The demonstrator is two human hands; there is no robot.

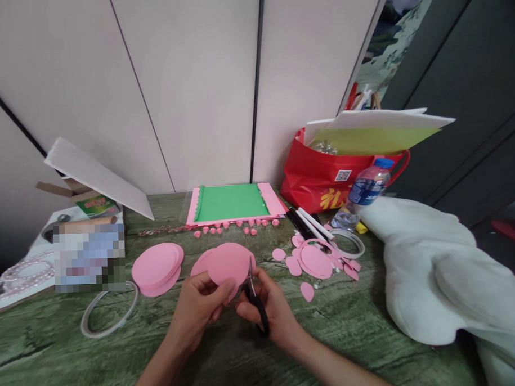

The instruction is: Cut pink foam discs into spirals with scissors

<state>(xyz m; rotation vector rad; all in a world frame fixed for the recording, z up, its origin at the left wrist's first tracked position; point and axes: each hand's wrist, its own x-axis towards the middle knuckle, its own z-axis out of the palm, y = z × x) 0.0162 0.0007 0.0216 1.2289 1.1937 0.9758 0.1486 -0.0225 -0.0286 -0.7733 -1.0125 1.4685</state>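
Observation:
My left hand (200, 307) pinches a pink paper circle (228, 262) by its lower edge and holds it up above the green table (77, 357). My right hand (272, 310) grips black-handled scissors (255, 297), whose blades point up into the right edge of the circle. Both hands are closed and sit close together at the table's near middle. A stack of pink circles (157, 268) lies just left of my hands.
Pink scraps and a cut circle (315, 261) lie to the right with a tape ring (349, 241). Green and pink sheets (230, 203) lie at the back. A red bag (320, 177), a water bottle (363, 192), a white plush (438, 277) and another tape ring (109, 313) surround the spot.

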